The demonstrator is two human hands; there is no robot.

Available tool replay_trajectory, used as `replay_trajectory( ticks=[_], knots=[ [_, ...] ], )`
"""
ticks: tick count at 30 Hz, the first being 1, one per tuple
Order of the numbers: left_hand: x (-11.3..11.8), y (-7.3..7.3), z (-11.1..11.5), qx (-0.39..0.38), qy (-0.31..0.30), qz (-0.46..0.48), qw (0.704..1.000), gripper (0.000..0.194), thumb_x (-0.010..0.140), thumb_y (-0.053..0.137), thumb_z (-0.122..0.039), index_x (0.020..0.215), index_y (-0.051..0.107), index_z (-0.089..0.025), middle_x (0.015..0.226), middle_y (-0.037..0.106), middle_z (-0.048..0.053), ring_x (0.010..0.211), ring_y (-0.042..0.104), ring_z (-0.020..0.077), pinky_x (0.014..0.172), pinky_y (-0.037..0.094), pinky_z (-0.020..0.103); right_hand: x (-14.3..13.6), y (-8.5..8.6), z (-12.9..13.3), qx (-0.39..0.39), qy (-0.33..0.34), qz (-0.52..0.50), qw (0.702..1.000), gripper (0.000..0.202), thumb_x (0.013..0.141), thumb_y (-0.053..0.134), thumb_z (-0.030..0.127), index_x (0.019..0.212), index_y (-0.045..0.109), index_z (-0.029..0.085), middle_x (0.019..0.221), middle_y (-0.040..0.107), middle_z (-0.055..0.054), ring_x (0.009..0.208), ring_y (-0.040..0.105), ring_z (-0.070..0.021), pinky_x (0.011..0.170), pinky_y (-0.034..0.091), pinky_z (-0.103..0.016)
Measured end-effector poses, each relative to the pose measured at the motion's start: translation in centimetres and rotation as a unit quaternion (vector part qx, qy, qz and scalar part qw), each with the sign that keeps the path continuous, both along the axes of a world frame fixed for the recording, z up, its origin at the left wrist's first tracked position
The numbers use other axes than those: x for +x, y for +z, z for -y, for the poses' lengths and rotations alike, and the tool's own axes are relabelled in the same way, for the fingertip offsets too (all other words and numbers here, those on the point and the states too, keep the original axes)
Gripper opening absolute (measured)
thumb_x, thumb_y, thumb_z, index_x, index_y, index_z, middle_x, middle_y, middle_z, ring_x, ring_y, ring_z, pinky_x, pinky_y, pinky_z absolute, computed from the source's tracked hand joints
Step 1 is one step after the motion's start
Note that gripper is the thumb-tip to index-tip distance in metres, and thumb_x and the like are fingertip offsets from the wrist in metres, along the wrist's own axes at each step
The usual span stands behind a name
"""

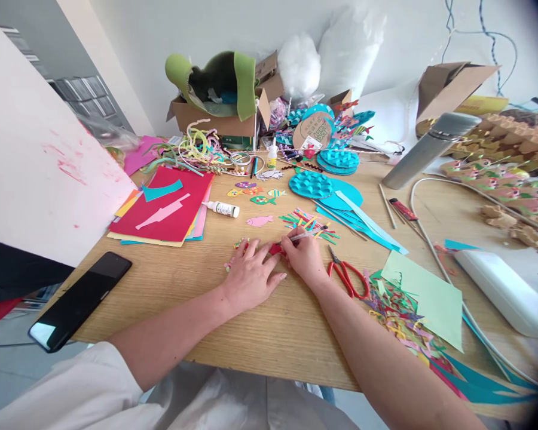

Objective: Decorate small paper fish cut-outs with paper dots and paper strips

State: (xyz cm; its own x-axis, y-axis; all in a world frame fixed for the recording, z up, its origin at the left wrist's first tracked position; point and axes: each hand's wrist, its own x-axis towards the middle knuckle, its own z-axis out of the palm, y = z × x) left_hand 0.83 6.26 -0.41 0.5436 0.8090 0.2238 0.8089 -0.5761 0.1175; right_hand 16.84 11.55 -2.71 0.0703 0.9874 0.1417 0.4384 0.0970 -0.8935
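Note:
My right hand (303,255) is closed around a pen (309,233), its tip over a small red paper piece (275,248). Flat on the table, my left hand (252,276) has its fingers spread and touches that red piece. Tiny colourful dots (228,265) show partly from under its fingertips. Behind the hands lie a pink paper fish (260,221), a green fish (263,200) and several other decorated paper fish. Thin coloured paper strips (302,216) are heaped just beyond the pen. Red-handled scissors (347,275) rest to the right of my right hand.
A phone (83,298) lies at the left edge. Coloured paper sheets (165,203) and a white glue bottle (224,208) are behind it. Blue paper discs (311,185), paper scraps (399,322), a grey flask (430,150) and a white cable (425,233) occupy the right side.

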Motion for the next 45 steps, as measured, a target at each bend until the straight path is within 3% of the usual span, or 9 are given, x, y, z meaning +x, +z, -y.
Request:
replay_trajectory(
  ticks=[45],
  knots=[
    [-0.16,0.15,-0.06,0.004,-0.005,0.004,1.0,0.045,0.096,0.04,-0.047,0.129,0.057,-0.022,0.137,0.054,0.009,0.126,0.041,0.0315,0.11,0.029,0.055,0.02,0.66,0.11,0.02,-0.013,0.033,0.999,0.013,0.07,0.049,0.028,0.06,0.044,0.023,0.051,0.053,0.003,0.047,0.047,-0.0131,0.049,0.034,-0.025]
  ],
)
